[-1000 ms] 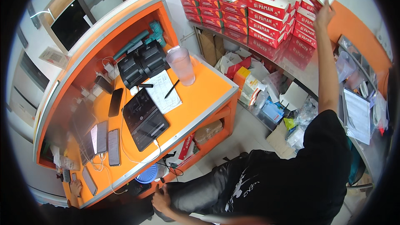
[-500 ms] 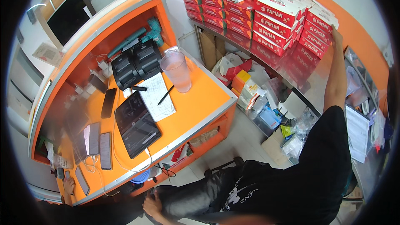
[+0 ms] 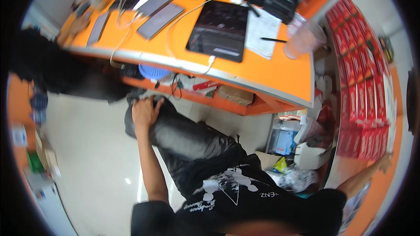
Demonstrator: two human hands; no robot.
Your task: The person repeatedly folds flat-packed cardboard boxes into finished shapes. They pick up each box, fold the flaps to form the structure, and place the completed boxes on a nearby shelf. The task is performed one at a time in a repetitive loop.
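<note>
My left hand [image 3: 146,111] rests on my bent knee, its fingers lying over the dark trousers. My right arm reaches out to the far right, where my right hand [image 3: 385,162] is beside the end of the stacked red and white cardboard boxes [image 3: 369,98]. Blur and its small size leave its fingers unclear. The boxes stand on a shiny metal table [image 3: 339,170]. Ahead of me, an orange desk [image 3: 271,76] carries a tablet [image 3: 220,30] with a white cable plugged in, several phones, a clear plastic cup [image 3: 306,40], a paper sheet [image 3: 262,35] and a black pen [image 3: 274,39].
A person in black sits at the left, one hand [image 3: 78,26] on the desk. Below the metal table lie plastic bags [image 3: 299,179] and a blue package [image 3: 285,142]. A blue basket [image 3: 154,71] is under the desk. Pale floor tiles [image 3: 100,148] lie left of me.
My view has swung left and down, so the desk sits higher and the boxes move to the right edge. My left hand stays on the knee; my right hand stays near the boxes.
</note>
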